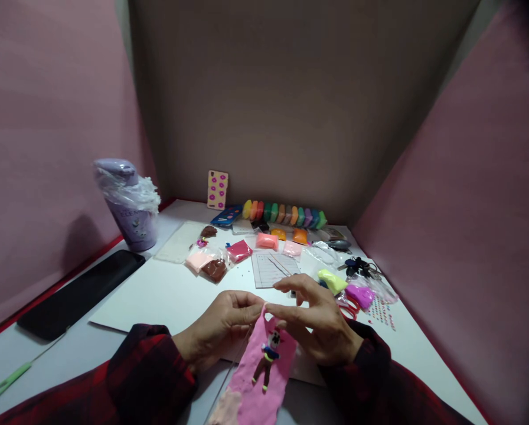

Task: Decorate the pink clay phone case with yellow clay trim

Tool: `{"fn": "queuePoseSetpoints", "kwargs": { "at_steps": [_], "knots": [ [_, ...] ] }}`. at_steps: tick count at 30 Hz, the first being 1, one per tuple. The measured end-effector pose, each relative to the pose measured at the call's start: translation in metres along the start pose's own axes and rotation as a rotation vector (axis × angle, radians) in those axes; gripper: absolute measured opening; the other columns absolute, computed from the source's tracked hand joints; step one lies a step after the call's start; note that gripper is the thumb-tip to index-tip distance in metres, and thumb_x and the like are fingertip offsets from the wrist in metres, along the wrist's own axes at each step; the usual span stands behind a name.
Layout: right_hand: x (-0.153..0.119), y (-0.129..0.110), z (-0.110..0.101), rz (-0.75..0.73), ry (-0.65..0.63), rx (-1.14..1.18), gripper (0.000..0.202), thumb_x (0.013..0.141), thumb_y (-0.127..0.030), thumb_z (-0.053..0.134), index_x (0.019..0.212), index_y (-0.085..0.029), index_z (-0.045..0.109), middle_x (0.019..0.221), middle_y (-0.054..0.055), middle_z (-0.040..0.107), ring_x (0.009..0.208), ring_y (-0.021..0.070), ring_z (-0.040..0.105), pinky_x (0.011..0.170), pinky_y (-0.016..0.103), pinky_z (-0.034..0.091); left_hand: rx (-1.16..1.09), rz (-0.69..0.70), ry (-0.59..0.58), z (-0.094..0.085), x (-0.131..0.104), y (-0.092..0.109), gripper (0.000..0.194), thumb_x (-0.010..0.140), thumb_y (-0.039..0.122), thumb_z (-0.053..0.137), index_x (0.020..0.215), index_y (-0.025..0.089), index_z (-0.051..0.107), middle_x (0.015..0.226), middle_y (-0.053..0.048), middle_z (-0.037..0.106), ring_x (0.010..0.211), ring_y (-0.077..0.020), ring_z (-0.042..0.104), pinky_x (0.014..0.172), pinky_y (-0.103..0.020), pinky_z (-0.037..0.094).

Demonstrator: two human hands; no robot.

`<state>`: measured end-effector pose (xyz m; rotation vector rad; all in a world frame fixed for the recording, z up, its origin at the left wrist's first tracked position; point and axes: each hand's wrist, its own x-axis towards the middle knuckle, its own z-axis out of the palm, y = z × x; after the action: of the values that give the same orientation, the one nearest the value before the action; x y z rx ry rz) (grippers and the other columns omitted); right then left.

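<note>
A phone case (pixel 276 369) covered in pink clay is held up close in front of me, tilted. A small clay figure (pixel 268 357) with a white-and-black head, blue top and brown legs is stuck on it. Peach clay (pixel 225 407) covers its lower left corner. My left hand (pixel 224 324) pinches the upper left corner between thumb and fingers. With its fingers on the top edge beside a gap in the clay, my right hand (pixel 320 324) grips the upper right side. Its index finger is raised, and its palm hides part of the case.
Clay packets (pixel 239 251), a lined paper (pixel 264 274) and red scissors (pixel 349 308) lie on the white board (pixel 158 301). A row of coloured clays (pixel 286 213) and a donut-patterned phone case (pixel 217 190) stand behind. At left are a purple tumbler (pixel 134 215), black phone (pixel 82 292) and green-handled tool (pixel 7 382).
</note>
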<state>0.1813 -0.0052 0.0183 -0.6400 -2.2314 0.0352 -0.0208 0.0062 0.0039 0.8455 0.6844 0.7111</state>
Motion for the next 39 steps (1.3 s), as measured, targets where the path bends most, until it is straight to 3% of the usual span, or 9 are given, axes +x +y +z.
{"fn": "queuePoseSetpoints", "kwargs": {
  "at_steps": [5, 13, 28, 39],
  "knots": [
    [-0.0033, -0.0013, -0.0016, 0.062, 0.021, 0.026, 0.031, 0.078, -0.010, 0.055, 0.106, -0.019, 0.065, 0.104, 0.012, 0.055, 0.088, 0.0217, 0.054, 0.062, 0.033, 0.042, -0.002, -0.015, 0.015, 0.0036, -0.0021, 0.0027, 0.022, 0.070, 0.028, 0.074, 0.075, 0.010, 0.064, 0.073, -0.006, 0.061, 0.065, -0.0125, 0.056, 0.064, -0.024, 0.040],
    [0.0026, -0.0060, 0.0039, -0.026, 0.012, -0.041, 0.030, 0.078, -0.014, 0.057, 0.107, -0.019, 0.065, 0.103, 0.013, 0.056, 0.089, 0.0233, 0.053, 0.067, 0.037, 0.046, 0.014, 0.017, -0.005, 0.0007, -0.0010, 0.0002, 0.019, 0.073, 0.027, 0.071, 0.077, 0.009, 0.063, 0.076, -0.009, 0.062, 0.068, -0.0145, 0.058, 0.068, -0.027, 0.041],
    [-0.0020, -0.0030, 0.0049, 0.006, 0.024, -0.057, 0.028, 0.078, -0.015, 0.059, 0.106, -0.017, 0.065, 0.102, 0.013, 0.055, 0.088, 0.0231, 0.053, 0.067, 0.036, 0.045, -0.030, -0.010, 0.007, 0.0027, -0.0024, 0.0013, 0.021, 0.070, 0.026, 0.074, 0.076, 0.009, 0.064, 0.072, -0.007, 0.062, 0.064, -0.0121, 0.056, 0.064, -0.024, 0.041],
    [0.0003, -0.0074, 0.0026, 0.103, 0.054, 0.045, 0.026, 0.081, -0.012, 0.053, 0.103, -0.018, 0.065, 0.097, 0.011, 0.057, 0.086, 0.0210, 0.055, 0.063, 0.033, 0.046, -0.061, -0.020, 0.007, 0.0060, -0.0035, 0.0041, 0.020, 0.068, 0.025, 0.075, 0.073, 0.010, 0.063, 0.069, -0.005, 0.061, 0.061, -0.0113, 0.056, 0.061, -0.022, 0.041]
  ]
}}
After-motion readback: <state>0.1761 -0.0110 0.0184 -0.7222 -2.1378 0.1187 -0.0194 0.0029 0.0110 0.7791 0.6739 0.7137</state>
